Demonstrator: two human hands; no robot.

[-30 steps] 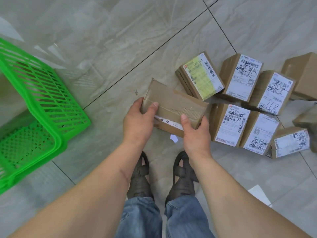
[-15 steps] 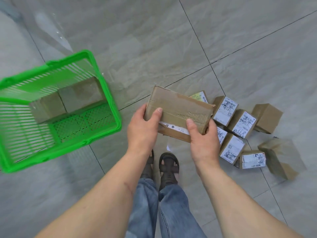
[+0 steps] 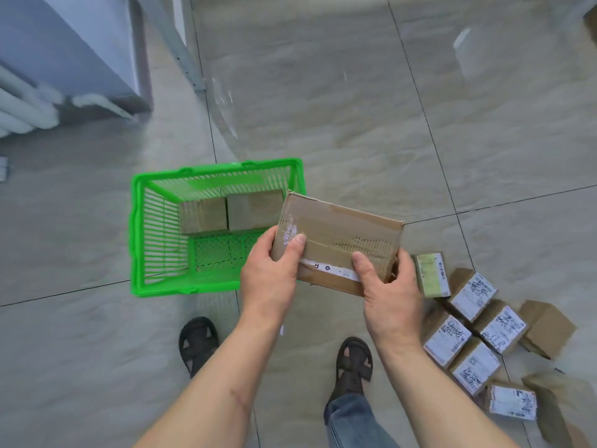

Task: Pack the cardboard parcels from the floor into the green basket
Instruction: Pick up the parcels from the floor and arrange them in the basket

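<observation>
I hold a flat, taped cardboard parcel (image 3: 339, 234) in both hands at waist height. My left hand (image 3: 271, 279) grips its left end, thumb on top. My right hand (image 3: 387, 295) grips its right end the same way. The parcel's left edge hangs over the right rim of the green basket (image 3: 155, 227), which stands on the floor ahead to the left. Two brown parcels (image 3: 231, 210) lie side by side against the basket's far wall. Several labelled parcels (image 3: 471, 321) lie on the floor at my right.
My sandalled feet (image 3: 197, 342) stand on grey floor tiles just behind the basket. A blue-grey cabinet (image 3: 74, 50) and white pipes fill the upper left corner. A metal leg (image 3: 190, 63) stands beside it.
I have stood up and turned left, carrying the parcel toward the basket. The basket now sits near the middle of the view and the floor parcels have slid to the lower right.
</observation>
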